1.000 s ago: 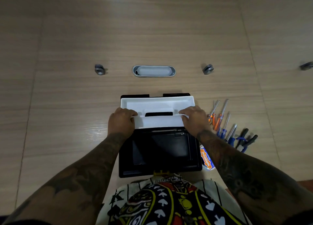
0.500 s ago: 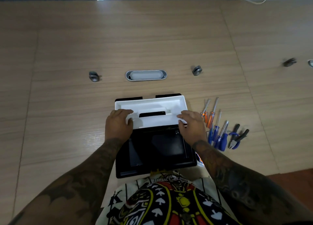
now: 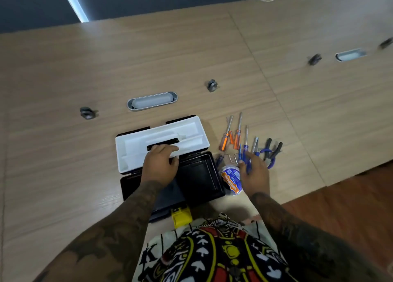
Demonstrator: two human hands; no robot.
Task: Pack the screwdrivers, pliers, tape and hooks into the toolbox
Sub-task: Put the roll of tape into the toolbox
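The black toolbox [image 3: 197,175] lies open at the table's near edge, and a white tray [image 3: 129,152] sits over its far half. My left hand [image 3: 160,164] holds the tray's near rim by the handle slot, fingers on top and thumb below. To the right of the box, my right hand [image 3: 255,175] pinches a blue screwdriver [image 3: 244,156]. Two orange screwdrivers [image 3: 226,140] lie just beyond, more blue ones beside them. Pliers [image 3: 271,153] lie further right. The tape roll [image 3: 230,178] and the metal hooks [image 3: 230,156] sit between the box and my right hand.
A yellow latch [image 3: 180,217] sticks out of the box's near side. A grey cable grommet [image 3: 152,101] and two grey knobs [image 3: 86,112] [image 3: 212,85] sit in the table beyond the box. The table edge runs close on the right, above a brown floor [image 3: 340,196].
My right hand left the tray and moved right to the blue screwdrivers. My left hand slid to the middle of the tray's near rim. The view swung left and tilted.
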